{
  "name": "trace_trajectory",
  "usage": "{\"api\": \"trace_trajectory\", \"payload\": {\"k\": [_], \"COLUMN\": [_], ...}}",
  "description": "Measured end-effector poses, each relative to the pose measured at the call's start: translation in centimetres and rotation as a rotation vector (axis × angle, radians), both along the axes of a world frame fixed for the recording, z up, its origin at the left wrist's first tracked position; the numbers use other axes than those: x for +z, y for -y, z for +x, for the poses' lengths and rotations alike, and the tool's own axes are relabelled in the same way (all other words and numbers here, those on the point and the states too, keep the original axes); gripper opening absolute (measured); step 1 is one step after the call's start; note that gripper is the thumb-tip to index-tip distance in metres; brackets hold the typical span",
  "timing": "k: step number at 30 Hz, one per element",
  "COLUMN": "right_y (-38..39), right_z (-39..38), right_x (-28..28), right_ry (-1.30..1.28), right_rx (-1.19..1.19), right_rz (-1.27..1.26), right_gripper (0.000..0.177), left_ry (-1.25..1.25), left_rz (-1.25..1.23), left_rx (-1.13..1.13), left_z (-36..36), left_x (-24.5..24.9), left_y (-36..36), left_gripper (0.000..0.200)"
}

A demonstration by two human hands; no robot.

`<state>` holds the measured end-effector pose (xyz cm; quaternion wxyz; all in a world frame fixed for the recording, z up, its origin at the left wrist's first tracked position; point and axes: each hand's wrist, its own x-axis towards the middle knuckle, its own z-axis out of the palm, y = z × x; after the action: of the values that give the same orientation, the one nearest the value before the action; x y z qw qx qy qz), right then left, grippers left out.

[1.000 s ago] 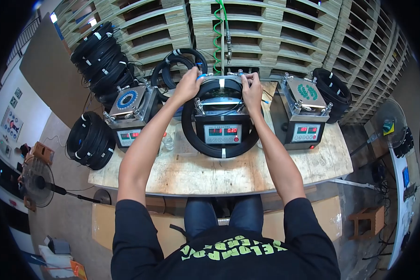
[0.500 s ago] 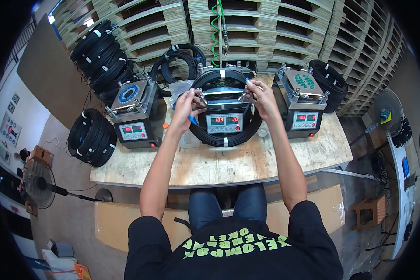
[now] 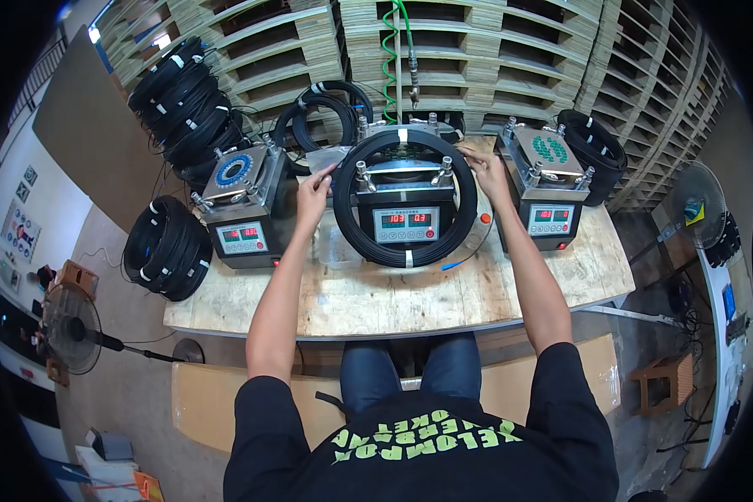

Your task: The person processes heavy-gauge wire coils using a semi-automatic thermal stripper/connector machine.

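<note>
A coil of black cable with white bands stands in front of the middle metal machine, ringing its lit display. My left hand is at the coil's left side, fingers pinched together near a clear plastic bag; what they hold is too small to make out. At the coil's upper right, my right hand has its fingertips pinched beside the machine's top; whatever is between them does not show clearly. A thin loose cable with a blue tip curves down to the tabletop below the coil's right side.
Similar machines stand on the left and right, with blue and green parts on top. Black coils are stacked at the left and behind the right machine. A green air hose hangs before the pallets.
Both hands have moved outward from the coil and its top clamps. The blue tip near my left hand is gone from there; one now shows at lower right. The middle display's digits differ.
</note>
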<state>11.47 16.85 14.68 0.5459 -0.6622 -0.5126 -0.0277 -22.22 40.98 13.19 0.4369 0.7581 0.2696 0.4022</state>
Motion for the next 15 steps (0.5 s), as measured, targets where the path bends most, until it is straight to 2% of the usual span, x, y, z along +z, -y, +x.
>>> {"api": "trace_trajectory", "payload": {"k": [3, 4, 6, 8, 9, 10, 11, 12, 13, 15], "right_y": [0.8, 1.4, 3.0, 4.0, 4.4, 4.7, 5.0, 5.3, 5.3, 4.9], "right_z": [-0.8, -1.5, -2.8, -4.1, -4.8, -5.2, -5.4, -6.1, -6.9, -7.5], "right_x": [-1.2, -1.1, -1.1, -2.6, -3.5, -4.3, -5.0, -5.2, -5.3, -5.0], "right_ry": [-0.012, -0.113, -0.317, -0.263, -0.237, -0.211, -0.213, -0.230, -0.245, -0.334], "right_rx": [0.074, 0.063, 0.036, 0.014, 0.004, -0.005, -0.003, 0.004, 0.012, 0.032], "right_rz": [0.036, -0.009, -0.097, -0.082, -0.074, -0.068, -0.100, -0.057, -0.009, 0.058], "right_gripper": [0.035, 0.035, 0.037, 0.051, 0.060, 0.069, 0.086, 0.085, 0.085, 0.085], "left_ry": [0.052, 0.066, 0.066, 0.018, -0.068, 0.000, 0.068, 0.135, 0.084, 0.054], "left_rz": [-0.231, -0.329, -0.261, -0.206, -0.315, -0.172, -0.031, 0.111, -0.198, -0.144], "left_rx": [-0.059, -0.076, -0.074, -0.031, -0.105, -0.105, -0.105, -0.104, -0.221, -0.166], "left_z": [-0.5, -0.8, -1.3, -1.8, -2.7, -2.3, -1.6, -1.5, -2.2, -2.1], "left_x": [-0.6, -0.7, -1.0, -1.6, -1.9, -3.1, -4.4, -4.6, -4.1, -4.1], "left_y": [2.0, 2.9, 4.5, 6.3, 6.0, 6.2, 6.7, 7.5, 7.9, 7.8], "left_gripper": [0.037, 0.037, 0.043, 0.049, 0.069, 0.075, 0.082, 0.089, 0.104, 0.104]}}
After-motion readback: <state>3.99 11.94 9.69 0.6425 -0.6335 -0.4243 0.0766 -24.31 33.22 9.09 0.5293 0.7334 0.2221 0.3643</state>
